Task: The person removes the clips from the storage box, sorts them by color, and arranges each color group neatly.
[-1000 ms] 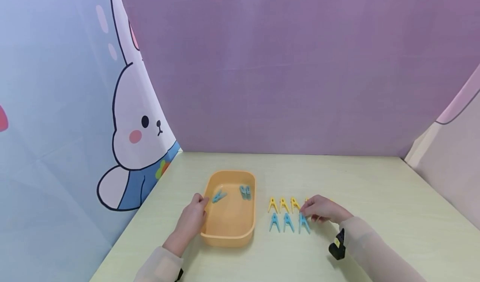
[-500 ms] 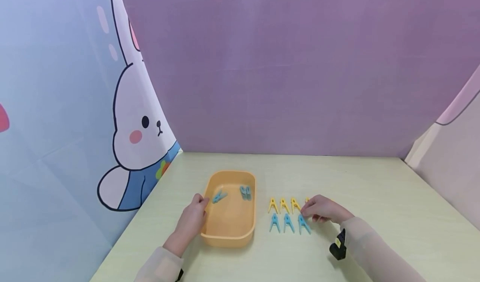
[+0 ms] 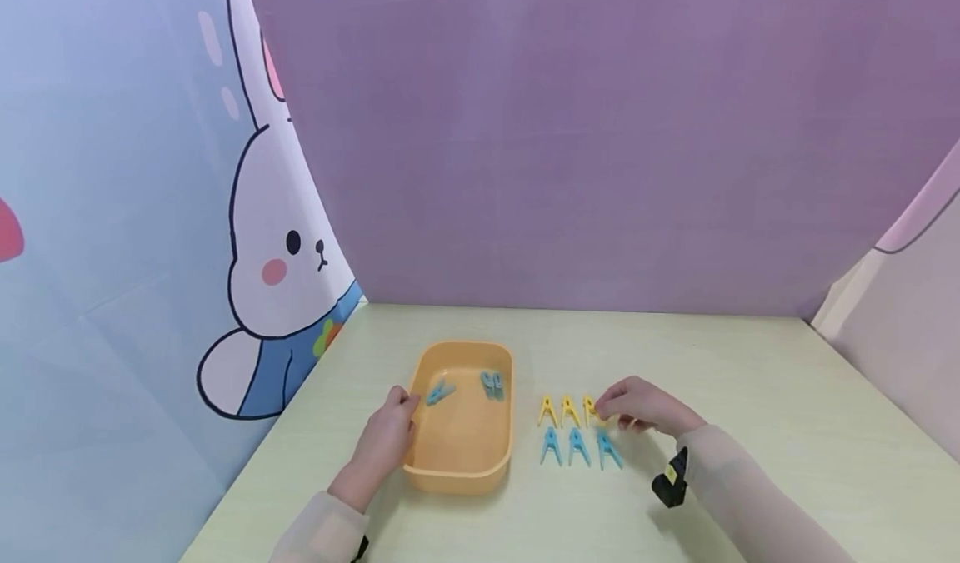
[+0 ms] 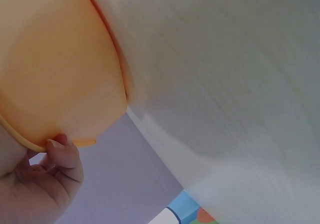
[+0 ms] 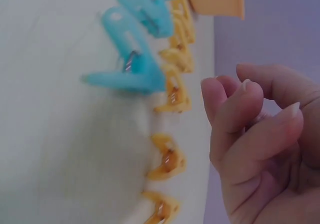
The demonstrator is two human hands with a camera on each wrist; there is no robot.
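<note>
An orange tray point(image 3: 459, 463) sits left of centre on the pale green table, with two blue pegs point(image 3: 438, 392) point(image 3: 492, 382) inside. My left hand point(image 3: 386, 434) grips its left rim, and the thumb of that left hand point(image 4: 45, 184) is curled over the tray's edge point(image 4: 55, 63). Right of the tray lie a row of yellow pegs point(image 3: 570, 411) and, nearer me, a row of three blue pegs point(image 3: 578, 445). My right hand point(image 3: 637, 405) hovers at the right end of the yellow row. In the wrist view, the right hand point(image 5: 250, 93) has loosely curled fingers holding nothing, just above the yellow pegs point(image 5: 172, 96).
A curtain with a rabbit drawing point(image 3: 277, 255) hangs along the left side, a purple backdrop stands behind, and a pale panel point(image 3: 900, 338) closes the right. Bare tabletop point(image 3: 787, 396) stretches to the right of the pegs.
My right hand has drifted slightly left and away from me, from beside the rightmost blue peg to the yellow row. The left hand and tray have stayed put.
</note>
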